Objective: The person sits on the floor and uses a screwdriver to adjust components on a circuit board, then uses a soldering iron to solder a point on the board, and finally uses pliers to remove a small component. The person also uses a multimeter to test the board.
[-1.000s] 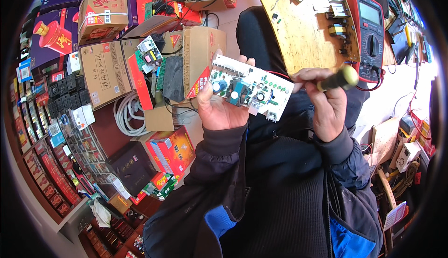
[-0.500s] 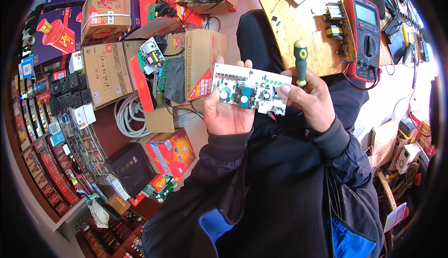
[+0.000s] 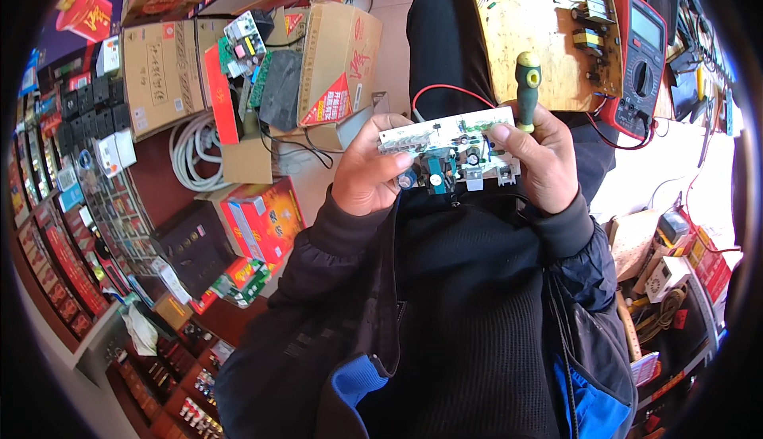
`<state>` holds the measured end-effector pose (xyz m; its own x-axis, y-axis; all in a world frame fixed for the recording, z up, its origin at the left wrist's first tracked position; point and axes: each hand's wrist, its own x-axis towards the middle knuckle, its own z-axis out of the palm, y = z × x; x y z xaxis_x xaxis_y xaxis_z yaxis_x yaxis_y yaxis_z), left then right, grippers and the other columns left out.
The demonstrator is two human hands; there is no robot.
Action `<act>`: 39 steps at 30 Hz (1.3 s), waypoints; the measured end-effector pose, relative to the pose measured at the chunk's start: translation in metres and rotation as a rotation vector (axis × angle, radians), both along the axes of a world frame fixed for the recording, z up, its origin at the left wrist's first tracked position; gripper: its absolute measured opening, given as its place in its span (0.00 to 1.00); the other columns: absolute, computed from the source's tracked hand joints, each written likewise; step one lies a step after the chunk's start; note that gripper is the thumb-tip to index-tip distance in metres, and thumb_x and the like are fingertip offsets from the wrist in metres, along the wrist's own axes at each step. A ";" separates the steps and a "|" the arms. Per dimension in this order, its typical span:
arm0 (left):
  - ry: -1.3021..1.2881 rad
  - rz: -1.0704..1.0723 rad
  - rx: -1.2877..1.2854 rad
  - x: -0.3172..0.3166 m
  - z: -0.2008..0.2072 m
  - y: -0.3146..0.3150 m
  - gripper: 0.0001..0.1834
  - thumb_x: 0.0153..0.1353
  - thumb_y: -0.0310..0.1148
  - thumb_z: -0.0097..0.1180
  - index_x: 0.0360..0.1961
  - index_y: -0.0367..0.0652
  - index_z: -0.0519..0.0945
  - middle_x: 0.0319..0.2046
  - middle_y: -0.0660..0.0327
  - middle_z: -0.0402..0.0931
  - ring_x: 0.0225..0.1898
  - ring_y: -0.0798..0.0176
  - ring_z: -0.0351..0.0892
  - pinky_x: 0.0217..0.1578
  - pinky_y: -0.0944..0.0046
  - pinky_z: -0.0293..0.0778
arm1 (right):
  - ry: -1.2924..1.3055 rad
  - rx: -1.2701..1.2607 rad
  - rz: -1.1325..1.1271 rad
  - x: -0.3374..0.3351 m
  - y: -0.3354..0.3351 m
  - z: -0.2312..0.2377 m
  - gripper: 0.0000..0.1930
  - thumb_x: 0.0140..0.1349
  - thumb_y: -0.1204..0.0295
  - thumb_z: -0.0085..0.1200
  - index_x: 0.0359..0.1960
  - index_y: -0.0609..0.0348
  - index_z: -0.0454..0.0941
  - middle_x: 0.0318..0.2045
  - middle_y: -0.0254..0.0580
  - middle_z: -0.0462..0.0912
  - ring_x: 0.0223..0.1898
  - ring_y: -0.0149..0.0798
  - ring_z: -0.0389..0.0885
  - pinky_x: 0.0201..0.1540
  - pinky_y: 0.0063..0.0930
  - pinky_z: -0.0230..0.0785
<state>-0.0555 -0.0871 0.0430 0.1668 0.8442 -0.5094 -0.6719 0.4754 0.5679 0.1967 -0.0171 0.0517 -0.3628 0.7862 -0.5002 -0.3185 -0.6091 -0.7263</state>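
A white circuit board (image 3: 453, 132) is held in front of my chest, tilted so its parts face down toward me. Round capacitors, a teal-wrapped transformer (image 3: 435, 167) and small chips show on it. My left hand (image 3: 363, 170) grips the board's left end, thumb on top. My right hand (image 3: 550, 162) pinches the right end between thumb and fingers. That same hand also keeps a green and yellow screwdriver handle (image 3: 528, 93) upright between its fingers; the shaft is not visible. A red test lead (image 3: 453, 86) arcs behind the board.
At the upper right, a wooden table (image 3: 517, 38) bears a red multimeter (image 3: 642, 65) and another circuit board (image 3: 594, 42). Left of my knee stand cardboard boxes (image 3: 340, 58), one holding loose boards. A coiled white hose (image 3: 195, 157) lies near them on the floor.
The board has tipped so that its far edge rises, and it has shifted slightly right. My left thumb now lies across its top. The red lead has come into view behind the board.
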 end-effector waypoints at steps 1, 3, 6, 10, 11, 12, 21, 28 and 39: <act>0.062 0.006 -0.014 0.003 0.002 -0.001 0.23 0.63 0.23 0.61 0.58 0.33 0.70 0.51 0.48 0.80 0.53 0.58 0.83 0.53 0.59 0.81 | 0.012 0.009 0.006 0.000 0.000 -0.001 0.11 0.69 0.77 0.64 0.51 0.67 0.82 0.38 0.37 0.88 0.37 0.25 0.84 0.43 0.21 0.77; 0.183 0.019 -0.030 0.008 0.005 -0.002 0.20 0.62 0.22 0.61 0.55 0.35 0.73 0.45 0.57 0.83 0.44 0.70 0.81 0.44 0.70 0.78 | -0.030 0.002 0.024 0.000 0.000 -0.003 0.11 0.70 0.76 0.64 0.51 0.67 0.82 0.37 0.36 0.88 0.35 0.25 0.83 0.42 0.20 0.75; 0.342 -0.010 -0.021 0.010 0.008 0.002 0.18 0.62 0.20 0.59 0.54 0.35 0.73 0.45 0.56 0.82 0.44 0.67 0.83 0.49 0.64 0.80 | -0.051 -0.015 0.039 0.000 0.003 -0.002 0.11 0.71 0.75 0.64 0.51 0.67 0.82 0.37 0.36 0.87 0.35 0.25 0.83 0.42 0.20 0.75; 0.375 -0.001 -0.026 0.011 0.010 0.004 0.18 0.63 0.17 0.58 0.54 0.35 0.73 0.46 0.55 0.82 0.47 0.65 0.84 0.52 0.62 0.81 | -0.111 0.024 0.002 -0.005 0.002 0.002 0.11 0.71 0.75 0.64 0.50 0.67 0.82 0.37 0.37 0.87 0.35 0.25 0.83 0.41 0.20 0.75; 0.361 0.010 -0.031 0.013 0.010 0.004 0.18 0.63 0.17 0.58 0.54 0.35 0.73 0.46 0.55 0.82 0.47 0.65 0.84 0.52 0.63 0.81 | -0.114 0.044 -0.024 -0.006 0.000 0.002 0.11 0.71 0.75 0.64 0.50 0.67 0.82 0.37 0.37 0.87 0.35 0.25 0.83 0.41 0.20 0.75; 0.375 0.024 -0.018 0.014 0.011 0.004 0.18 0.63 0.17 0.58 0.54 0.35 0.73 0.46 0.55 0.82 0.47 0.65 0.84 0.51 0.63 0.81 | -0.159 0.060 -0.034 -0.006 -0.002 0.003 0.10 0.71 0.75 0.64 0.50 0.67 0.82 0.36 0.36 0.87 0.34 0.24 0.82 0.40 0.20 0.73; 0.434 0.113 -0.014 0.023 0.013 0.008 0.17 0.61 0.18 0.61 0.50 0.39 0.75 0.39 0.64 0.81 0.38 0.76 0.77 0.39 0.72 0.75 | -0.230 0.622 -0.415 0.025 0.005 0.007 0.14 0.73 0.67 0.50 0.39 0.69 0.80 0.41 0.51 0.77 0.34 0.38 0.75 0.38 0.31 0.67; 0.469 0.090 -0.020 0.023 0.012 0.010 0.16 0.61 0.18 0.61 0.49 0.40 0.74 0.39 0.65 0.80 0.37 0.77 0.76 0.38 0.72 0.74 | -0.141 0.674 -0.270 0.017 -0.014 0.024 0.14 0.75 0.67 0.57 0.50 0.69 0.79 0.44 0.51 0.78 0.39 0.43 0.86 0.46 0.37 0.79; 0.550 -0.037 -0.032 0.029 0.022 0.017 0.19 0.61 0.15 0.57 0.53 0.38 0.74 0.44 0.62 0.80 0.43 0.72 0.80 0.44 0.70 0.75 | -0.215 0.387 -0.031 -0.002 -0.016 0.029 0.11 0.68 0.81 0.65 0.49 0.70 0.80 0.46 0.47 0.84 0.44 0.35 0.86 0.49 0.28 0.82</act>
<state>-0.0260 -0.0702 0.0650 -0.1024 0.8255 -0.5550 -0.2625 0.5158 0.8155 0.1946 -0.0335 0.0806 -0.2554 0.9394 -0.2287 -0.1490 -0.2720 -0.9507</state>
